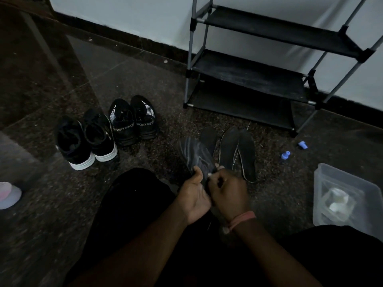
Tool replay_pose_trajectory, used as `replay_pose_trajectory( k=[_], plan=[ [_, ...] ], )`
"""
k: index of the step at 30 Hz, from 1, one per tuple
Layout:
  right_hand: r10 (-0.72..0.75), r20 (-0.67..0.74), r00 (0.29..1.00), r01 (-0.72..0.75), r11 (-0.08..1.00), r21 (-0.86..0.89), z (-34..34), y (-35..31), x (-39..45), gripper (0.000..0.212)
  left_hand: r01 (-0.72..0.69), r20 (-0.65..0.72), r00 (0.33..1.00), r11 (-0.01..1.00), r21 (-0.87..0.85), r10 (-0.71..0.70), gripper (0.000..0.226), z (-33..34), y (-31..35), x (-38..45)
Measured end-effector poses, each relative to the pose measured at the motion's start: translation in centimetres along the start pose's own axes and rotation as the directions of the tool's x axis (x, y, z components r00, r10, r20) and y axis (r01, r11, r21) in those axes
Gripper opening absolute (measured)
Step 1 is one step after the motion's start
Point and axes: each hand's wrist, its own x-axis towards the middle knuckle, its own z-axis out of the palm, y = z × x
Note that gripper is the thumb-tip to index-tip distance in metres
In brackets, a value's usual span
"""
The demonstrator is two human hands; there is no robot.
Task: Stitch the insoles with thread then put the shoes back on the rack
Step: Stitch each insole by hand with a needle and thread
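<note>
Insole, dark, flat, matte, pinched between both hands.

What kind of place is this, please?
Probably a room in a home, near a shoe storage corner: a dark stone floor, a shoe rack against a pale wall, and two pairs of sneakers on the floor.
</note>
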Motion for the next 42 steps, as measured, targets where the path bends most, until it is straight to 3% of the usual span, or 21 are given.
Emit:
replay_pose_trajectory(
  k=[1,5,9,14,16,18,20,22,25,27,31,36,39,42],
  plan=[
    [-0.003,-0.015,1.0,0.003,1.0,-0.012,0.0,-0.1,0.1,0.022,0.0,0.0,1.0,1.0,-0.017,0.0,0.062,-0.2,0.0,0.0],
    [-0.075,0.184,0.98,0.079,0.997,-0.014,0.9,-1.5,-1.9,0.019,-0.043,-0.01,0.999,0.999,-0.008,0.043,0.067,-0.9,0.5,0.0],
    [0.015,0.015,1.0,-0.015,1.0,0.021,-0.2,0.7,0.4,0.013,-0.021,0.008,1.0,0.998,-0.065,0.021,0.064,-0.3,0.2,-0.1],
    [-0.045,0.198,0.979,0.052,0.998,-0.031,0.5,-0.4,-1.6,0.018,-0.014,0.019,1.0,0.999,-0.052,0.015,0.064,-0.5,0.1,-0.4],
    [0.061,0.098,0.993,-0.064,0.998,0.025,-0.3,0.6,-0.3,0.014,-0.008,0.015,1.0,0.998,-0.056,0.009,0.063,0.3,0.1,-0.5],
    [0.034,-0.003,0.999,-0.034,0.999,-0.011,-0.7,0.9,0.2,0.011,0.011,0.031,0.999,0.998,-0.054,-0.009,0.063,0.3,-0.1,-0.3],
    [-0.047,0.076,0.996,0.052,0.996,-0.069,-0.1,-0.1,-0.9,0.018,0.009,0.011,1.0,1.0,-0.026,-0.009,0.065,-0.2,-0.2,-0.2],
    [-0.078,0.164,0.983,0.082,0.996,-0.018,0.3,-1.0,-2.3,0.024,0.0,0.0,1.0,1.0,0.007,0.0,0.067,-0.6,-0.2,-0.1],
    [0.054,0.026,0.998,-0.056,0.993,0.102,-0.7,0.2,-0.2,0.026,-0.001,0.036,0.999,1.0,-0.02,0.001,0.064,0.0,-0.3,-0.4],
    [0.041,-0.042,0.998,-0.038,0.998,0.055,-1.4,0.4,0.5,0.025,0.032,0.081,0.996,0.999,-0.041,-0.028,0.065,0.1,-0.5,-0.7],
    [-0.046,0.15,0.988,0.038,0.998,0.052,-0.3,-1.4,-2.1,0.023,0.003,0.037,0.999,1.0,-0.012,-0.003,0.067,-0.4,0.0,0.0],
    [0.022,-0.041,0.999,-0.021,1.0,0.017,-0.9,0.8,0.6,0.019,-0.003,0.062,0.998,0.999,-0.051,0.006,0.064,0.0,-0.4,0.0],
    [-0.07,0.115,0.991,0.07,0.998,-0.001,0.1,-0.2,-1.1,0.02,-0.024,0.019,1.0,0.999,-0.043,0.025,0.063,-0.9,0.0,0.3],
    [-0.041,0.091,0.995,0.036,0.998,0.055,-0.1,0.4,-0.6,0.017,-0.04,0.026,0.999,0.997,-0.067,0.042,0.062,-0.4,0.0,0.3]
  ],
)
